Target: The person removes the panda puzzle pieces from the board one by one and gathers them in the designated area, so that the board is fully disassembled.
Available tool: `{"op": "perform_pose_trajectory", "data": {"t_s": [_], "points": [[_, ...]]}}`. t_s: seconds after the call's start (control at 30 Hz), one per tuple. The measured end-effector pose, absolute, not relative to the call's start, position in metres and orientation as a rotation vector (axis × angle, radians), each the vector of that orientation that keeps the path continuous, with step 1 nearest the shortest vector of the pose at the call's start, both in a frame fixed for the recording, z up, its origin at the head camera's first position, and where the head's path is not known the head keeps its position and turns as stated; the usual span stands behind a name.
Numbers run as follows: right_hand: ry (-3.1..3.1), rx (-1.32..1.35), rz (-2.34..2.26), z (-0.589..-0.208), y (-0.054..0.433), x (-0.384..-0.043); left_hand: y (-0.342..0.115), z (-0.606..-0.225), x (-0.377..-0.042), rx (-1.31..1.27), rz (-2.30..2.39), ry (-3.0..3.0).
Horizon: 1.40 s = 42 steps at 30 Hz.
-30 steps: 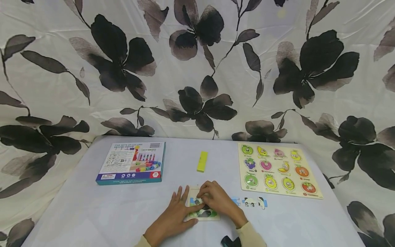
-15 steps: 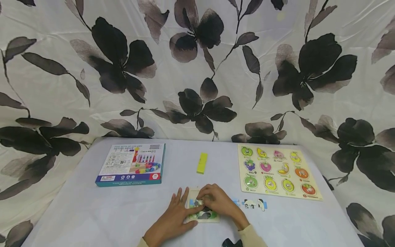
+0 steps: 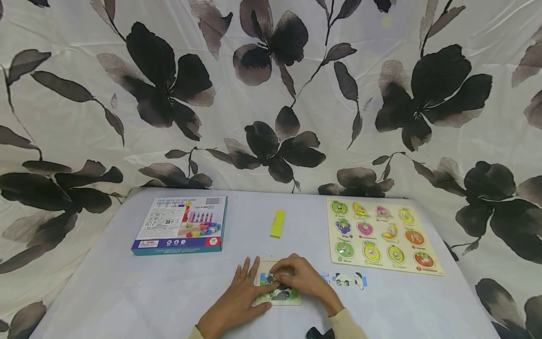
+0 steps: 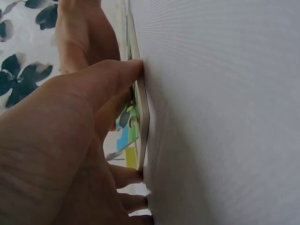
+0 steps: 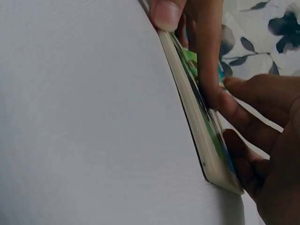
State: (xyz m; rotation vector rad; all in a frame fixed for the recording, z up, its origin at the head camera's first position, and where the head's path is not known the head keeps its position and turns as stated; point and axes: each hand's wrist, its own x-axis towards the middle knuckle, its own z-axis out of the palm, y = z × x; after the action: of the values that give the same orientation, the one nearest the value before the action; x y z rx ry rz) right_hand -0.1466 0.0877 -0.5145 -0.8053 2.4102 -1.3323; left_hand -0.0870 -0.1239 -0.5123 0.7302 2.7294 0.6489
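A small wooden panda jigsaw puzzle (image 3: 279, 295) lies flat in its framed board at the table's front. My left hand (image 3: 237, 296) is spread at its left side. The left thumb touches the board's near edge (image 4: 144, 108), and the index finger presses on the picture. From the right, my right hand (image 3: 300, 278) bends over the puzzle with curled fingers, thumb and index pinching a puzzle piece that they largely hide. In the right wrist view, the right fingertips (image 5: 229, 91) lie close to the left index finger. Loose panda pieces (image 3: 342, 279) lie right of my right hand.
A fruit peg puzzle board (image 3: 385, 235) lies at the back right. At the back left is a boxed bead set (image 3: 179, 226). A yellow block (image 3: 277, 224) sits beyond the hands, and a black object (image 3: 319, 333) is by the right sleeve.
Both hands stay at the panda puzzle. The right fingers have shifted only slightly over it, and the view has tilted a little.
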Motion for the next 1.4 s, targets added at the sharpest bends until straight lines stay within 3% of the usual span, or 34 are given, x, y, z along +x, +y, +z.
{"op": "perform_pose_trajectory", "data": {"t_s": [1.4], "points": [[2.532, -0.635, -1.367, -0.514, 0.076, -0.142, -0.127, -0.513, -0.085, 0.768, 0.689, 2.725]]}}
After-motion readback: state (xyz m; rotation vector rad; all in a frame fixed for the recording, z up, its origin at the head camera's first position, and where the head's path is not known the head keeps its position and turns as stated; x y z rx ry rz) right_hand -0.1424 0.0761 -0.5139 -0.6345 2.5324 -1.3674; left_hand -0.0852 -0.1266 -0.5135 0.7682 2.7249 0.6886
